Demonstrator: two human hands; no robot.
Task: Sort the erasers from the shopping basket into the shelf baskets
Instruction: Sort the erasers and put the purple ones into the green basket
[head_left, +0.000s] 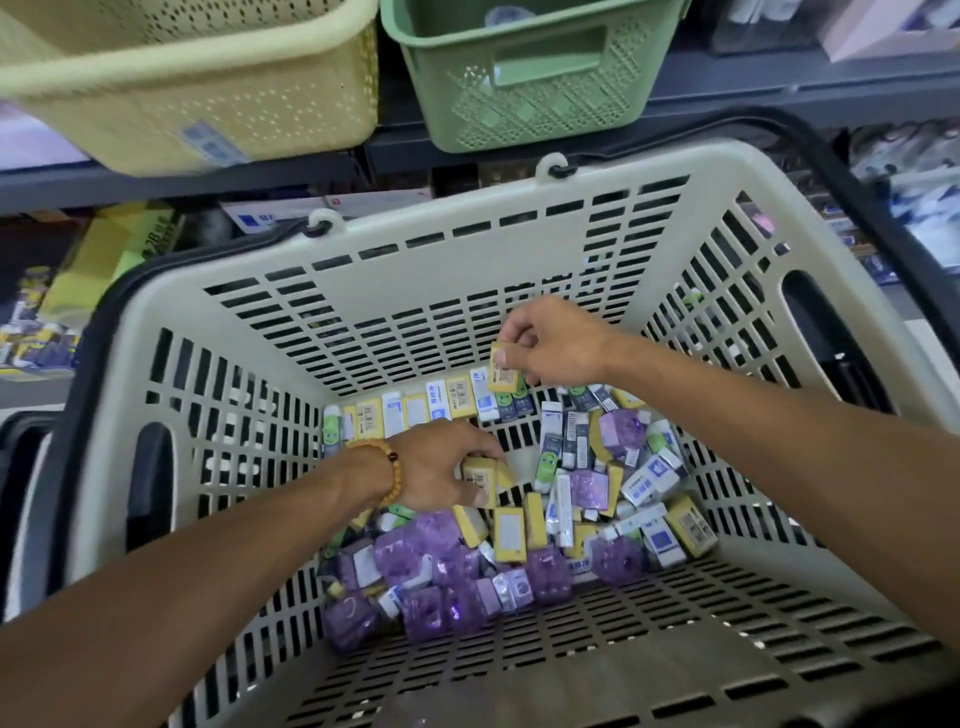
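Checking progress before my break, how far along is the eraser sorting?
Done: can't tell; the yellow basket and green basket hide their contents. In hand: each hand, right and left, holds a yellow eraser. Left: dozens remain in the shopping basket.

Both forearms are bare, with no sleeves in view, and just behind the left grip (441, 467) the wrist wears a bracelet (387, 470) of round yellowish beads with one dark bead.

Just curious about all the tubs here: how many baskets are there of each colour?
Beige shopping basket: 1
Yellow shelf basket: 1
Green shelf basket: 1
Total: 3
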